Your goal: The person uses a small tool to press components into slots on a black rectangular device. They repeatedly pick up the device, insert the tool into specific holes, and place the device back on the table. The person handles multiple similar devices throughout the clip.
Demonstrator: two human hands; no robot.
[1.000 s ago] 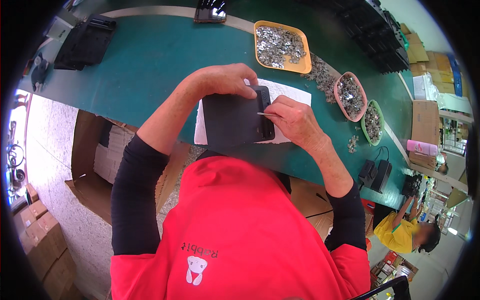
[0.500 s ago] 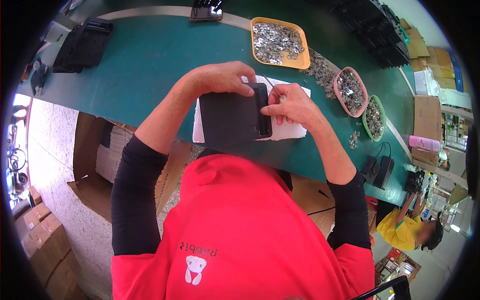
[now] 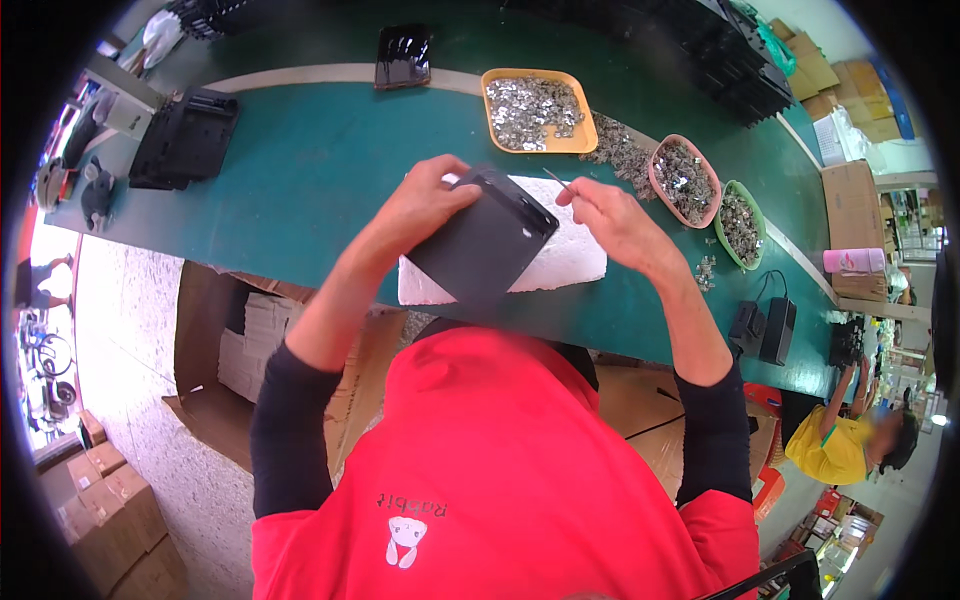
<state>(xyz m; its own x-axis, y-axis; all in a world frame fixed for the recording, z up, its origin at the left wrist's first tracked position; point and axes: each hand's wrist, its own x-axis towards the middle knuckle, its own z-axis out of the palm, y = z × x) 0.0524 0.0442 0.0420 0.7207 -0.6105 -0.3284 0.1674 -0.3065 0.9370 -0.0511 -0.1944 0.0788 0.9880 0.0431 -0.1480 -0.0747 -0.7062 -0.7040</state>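
Observation:
My left hand (image 3: pixel 428 208) grips a black plastic case (image 3: pixel 478 245) by its upper left edge, with the thumb on top. Turned at an angle over a white foam pad (image 3: pixel 565 250), the case has a long slotted recess along its far right side. A thin metal tool (image 3: pixel 556 179), its exact kind too small to tell, pokes out of my closed right hand (image 3: pixel 612 222). That hand is off the case, just to its right above the pad. Beyond it lies a yellow tray (image 3: pixel 560 146) of small shiny metal pieces.
Loose metal pieces (image 3: pixel 625 155) spill toward a pink basket (image 3: pixel 657 180) and a green basket (image 3: pixel 760 225), both filled. Black cases stand at the far left (image 3: pixel 185 140) and far back (image 3: pixel 403 57). A black power adapter (image 3: pixel 778 330) sits right; a co-worker in yellow (image 3: pixel 828 447) is beyond.
The case has turned from square to slanted on the pad, swung by my left hand. My right hand with the tool has drawn back from the recess, to the right.

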